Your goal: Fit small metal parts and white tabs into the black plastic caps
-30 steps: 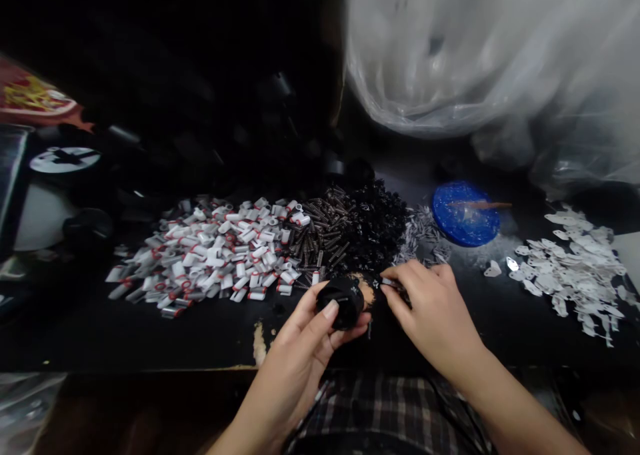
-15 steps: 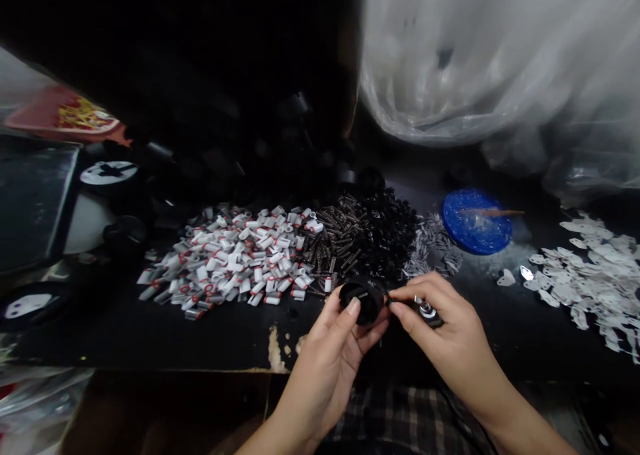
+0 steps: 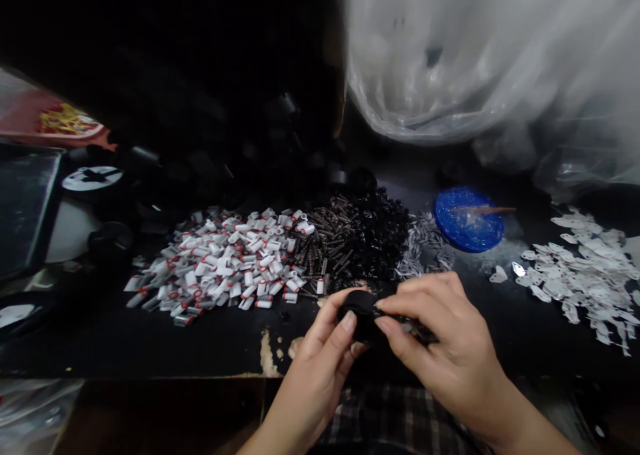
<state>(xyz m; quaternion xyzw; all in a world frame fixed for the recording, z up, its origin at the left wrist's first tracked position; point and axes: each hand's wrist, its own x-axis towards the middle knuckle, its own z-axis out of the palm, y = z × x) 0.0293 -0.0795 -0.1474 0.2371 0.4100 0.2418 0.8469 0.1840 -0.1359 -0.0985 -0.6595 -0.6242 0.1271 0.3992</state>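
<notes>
A round, hollow black plastic part point(image 3: 361, 301) sits in the grasp of my left hand point(image 3: 320, 351), the thumb pressed on its near side. Against the part's right edge, my right hand point(image 3: 443, 331) has thumb and forefinger brought together in a pinch; whatever is between the fingertips is too small and dark to make out. A dark object with a dull metal glint lies under the curled right fingers, mostly hidden. Just beyond my hands are heaps of dark coil springs point(image 3: 327, 231) and small black parts point(image 3: 383, 235).
White tubes with red ends point(image 3: 240, 261) are heaped left of the springs. Thin metal pins point(image 3: 420, 238) lie beside a blue lid point(image 3: 465, 225) bearing a brown stick point(image 3: 487, 209). Flat whitish plates point(image 3: 580, 268) spread at right. A clear plastic bag point(image 3: 440, 75) hangs behind.
The black part has been tipped, so its outer side shows instead of its open inside. My right hand has turned, and the metal-ended object in it is now mostly covered. The view has shifted slightly.
</notes>
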